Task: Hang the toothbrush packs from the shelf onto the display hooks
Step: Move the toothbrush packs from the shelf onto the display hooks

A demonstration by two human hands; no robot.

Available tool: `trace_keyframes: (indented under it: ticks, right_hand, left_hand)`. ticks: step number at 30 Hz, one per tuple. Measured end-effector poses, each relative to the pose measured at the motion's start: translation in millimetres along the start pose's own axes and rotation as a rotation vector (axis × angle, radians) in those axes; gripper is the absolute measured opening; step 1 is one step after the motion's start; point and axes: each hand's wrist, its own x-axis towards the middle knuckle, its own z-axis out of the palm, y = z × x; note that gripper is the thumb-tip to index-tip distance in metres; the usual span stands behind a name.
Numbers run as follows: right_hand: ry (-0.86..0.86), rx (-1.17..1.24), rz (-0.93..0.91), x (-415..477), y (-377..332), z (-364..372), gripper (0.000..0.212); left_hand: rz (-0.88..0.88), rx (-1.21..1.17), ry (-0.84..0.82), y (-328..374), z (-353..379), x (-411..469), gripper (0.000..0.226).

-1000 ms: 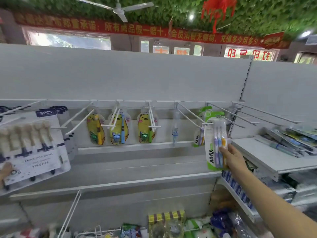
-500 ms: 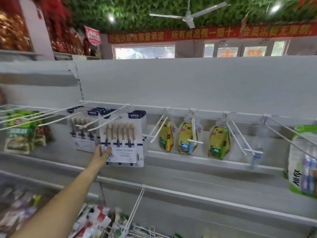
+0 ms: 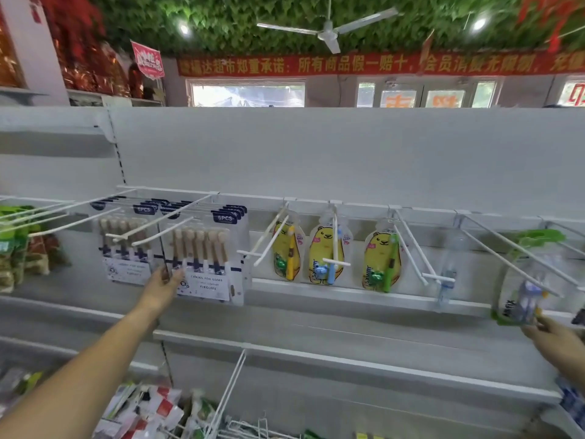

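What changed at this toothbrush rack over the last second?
The left hand carried the 6PCS pack from close by at the left onto a hook, where it now hangs in front of others; the hand still holds its lower corner. The right hand keeps hold of the green pack at the far right. The yellow bear packs hang as before.

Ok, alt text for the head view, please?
A person's left hand holds the lower corner of a white six-piece pack of beige-headed toothbrushes hanging on a white wire hook, while the right hand pinches a green-edged clear toothbrush pack at far right. Three yellow bear-shaped packs hang between them.
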Motion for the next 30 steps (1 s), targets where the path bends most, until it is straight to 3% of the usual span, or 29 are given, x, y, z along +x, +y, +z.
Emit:
trace_keyframes:
  ticks: [2,3,7,9,12,15,18,22,25,26,30]
  right_hand:
    - [-0.074,-0.151,-0.048,-19.2,-27.4,-19.7,0.042]
    - [-0.086,-0.208,-0.061,-24.5,-36.9,-24.5,0.050]
    - [-0.175,-0.426,-0.107,-70.0,-68.1,-45.1,0.076]
    - [-0.189,-0.501,-0.174,-87.4,-86.7,-54.5,0.076]
    - [-0.167,-0.547,-0.282,-109.6,-107.1,-59.9,0.075]
    - [-0.157,-0.603,-0.373,-129.8,-121.1,-65.2,0.072]
    - [-0.162,-0.602,-0.415,-143.8,-121.6,-73.0,0.075]
    - [-0.215,-0.499,-0.391,-168.1,-108.9,-86.5,0.092]
    - [-0.209,-0.412,-0.347,-183.0,-88.1,-101.4,0.124]
    - [-0.201,-0.407,-0.314,-186.3,-77.9,-106.8,0.126]
    - [-0.159,-0.457,-0.227,-202.4,-35.4,-133.3,0.086]
  left_hand:
    - [0.003,0.100,0.057,-1.5,-7.7,5.9,0.066]
    - [0.025,0.140,0.106,-1.6,-11.0,7.1,0.065]
    - [0.271,0.312,0.285,27.5,-13.7,-20.7,0.023]
    - [0.390,0.444,0.168,48.5,-8.6,-36.2,0.016]
    - [0.521,0.645,-0.128,71.5,10.5,-59.2,0.031]
    - [0.612,0.827,-0.353,87.8,42.4,-81.3,0.065]
    - [0.701,1.021,-0.433,107.8,77.4,-104.1,0.102]
    - [0.807,0.979,-0.488,132.9,127.9,-131.3,0.086]
    - [0.864,0.946,-0.511,146.5,161.2,-149.5,0.088]
    - [0.884,0.937,-0.524,150.5,170.8,-156.8,0.089]
    - [0.941,0.886,-0.638,163.1,212.1,-185.6,0.096]
